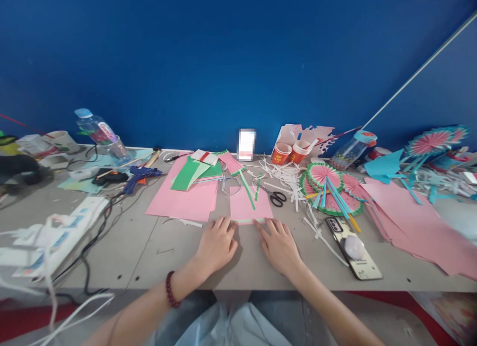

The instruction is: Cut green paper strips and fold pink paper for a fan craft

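Note:
A small pink sheet of paper (248,202) lies flat in front of me, with a narrow pale green strip (245,221) along its near edge. My left hand (218,244) rests palm down by the sheet's near left corner, its fingers stretched out. At the near right corner my right hand (278,244) lies flat, fingers apart, the index fingertip touching the strip. Thin green paper strips (248,190) lie across the sheet, below a pleated pink paper piece (231,163). Black-handled scissors (278,198) rest just to the right.
Larger pink paper (182,202) with green sheets (186,174) lies left, near a blue glue gun (139,177) and a power strip (67,232). Rightward are white paper shreds (285,177), red paper cups (282,154), folded paper fans (324,179), a phone (363,264) and stacked pink paper (421,222).

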### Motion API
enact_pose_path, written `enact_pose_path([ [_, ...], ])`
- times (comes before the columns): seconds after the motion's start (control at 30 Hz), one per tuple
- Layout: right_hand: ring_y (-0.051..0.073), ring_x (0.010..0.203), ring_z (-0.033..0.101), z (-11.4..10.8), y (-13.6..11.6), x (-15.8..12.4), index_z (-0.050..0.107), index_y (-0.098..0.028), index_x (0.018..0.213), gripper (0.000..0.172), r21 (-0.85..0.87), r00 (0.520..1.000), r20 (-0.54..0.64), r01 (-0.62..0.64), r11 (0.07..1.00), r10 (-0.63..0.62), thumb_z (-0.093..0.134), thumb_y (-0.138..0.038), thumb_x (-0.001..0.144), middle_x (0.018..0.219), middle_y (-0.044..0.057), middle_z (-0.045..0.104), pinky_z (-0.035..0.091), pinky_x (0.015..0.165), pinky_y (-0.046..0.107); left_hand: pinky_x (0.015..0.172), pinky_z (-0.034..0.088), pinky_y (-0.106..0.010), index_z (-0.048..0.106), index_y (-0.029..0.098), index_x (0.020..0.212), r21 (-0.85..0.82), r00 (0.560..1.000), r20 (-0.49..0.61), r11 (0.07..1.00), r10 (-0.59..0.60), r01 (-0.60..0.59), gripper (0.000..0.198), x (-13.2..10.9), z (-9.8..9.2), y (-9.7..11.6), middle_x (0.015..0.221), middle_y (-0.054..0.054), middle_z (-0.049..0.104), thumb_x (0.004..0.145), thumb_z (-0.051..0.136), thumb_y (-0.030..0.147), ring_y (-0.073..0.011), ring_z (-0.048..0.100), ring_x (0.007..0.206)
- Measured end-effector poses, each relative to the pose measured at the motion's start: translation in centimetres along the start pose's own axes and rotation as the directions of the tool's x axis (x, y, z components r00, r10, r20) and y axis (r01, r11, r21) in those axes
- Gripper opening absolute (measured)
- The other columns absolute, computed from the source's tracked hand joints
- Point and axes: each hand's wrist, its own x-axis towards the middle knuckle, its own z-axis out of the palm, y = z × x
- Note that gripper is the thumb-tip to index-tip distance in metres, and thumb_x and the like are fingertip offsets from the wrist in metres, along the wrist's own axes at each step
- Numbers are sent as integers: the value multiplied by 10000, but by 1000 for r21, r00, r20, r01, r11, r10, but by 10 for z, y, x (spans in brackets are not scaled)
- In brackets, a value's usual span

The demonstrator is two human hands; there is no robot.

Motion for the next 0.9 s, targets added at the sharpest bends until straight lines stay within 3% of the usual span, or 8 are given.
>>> enact_pose_path([
  [0.13, 276, 1116, 447, -1, -2, 1, 463, -270, 1355, 492, 1, 1000, -5, 1, 1000, -1, 467, -213, 866, 1229, 103, 555, 367, 903, 402, 829, 419, -394, 598, 163, 1089, -44, 1000, -25, 999, 16, -17, 296, 5, -3, -1, 1023, -98, 592, 837, 447, 195, -246, 515, 978],
  [0.27, 280, 1122, 439, 0, -2, 1, 460, -267, 1356, 483, 11, 1000, -11, -1, 1000, 1, 448, -212, 877, 1225, 108, 553, 358, 912, 410, 895, 394, -399, 497, 171, 1265, -35, 995, -56, 996, 86, -88, 397, 8, 3, -1, 1226, -116, 540, 891, 415, 273, -250, 488, 1087],
  [0.37, 281, 1128, 435, 1, -3, 1, 452, -274, 1362, 486, 12, 1000, -17, -4, 1000, 4, 444, -212, 879, 1228, 107, 549, 356, 915, 409, 921, 380, -404, 498, 170, 1266, -19, 994, -36, 994, 106, -106, 402, 7, 9, -2, 1297, -121, 513, 909, 406, 332, -258, 471, 1139],
  [0.57, 279, 1124, 436, 1, -3, 1, 456, -271, 1357, 485, 11, 1000, -18, -7, 1000, 7, 446, -205, 877, 1224, 105, 553, 358, 910, 408, 947, 367, -380, 489, 151, 1258, 4, 986, -5, 986, 169, -169, 391, 6, 12, -5, 1313, -101, 530, 907, 421, 309, -244, 453, 1184],
  [0.9, 271, 1120, 435, 1, -3, 0, 466, -268, 1349, 474, 14, 1000, -23, -12, 1000, 12, 445, -204, 880, 1228, 99, 551, 349, 908, 403, 915, 384, -369, 496, 171, 1226, 39, 989, -4, 988, 148, -148, 384, 6, 11, -3, 1311, -83, 529, 844, 476, 206, -239, 464, 1166],
])
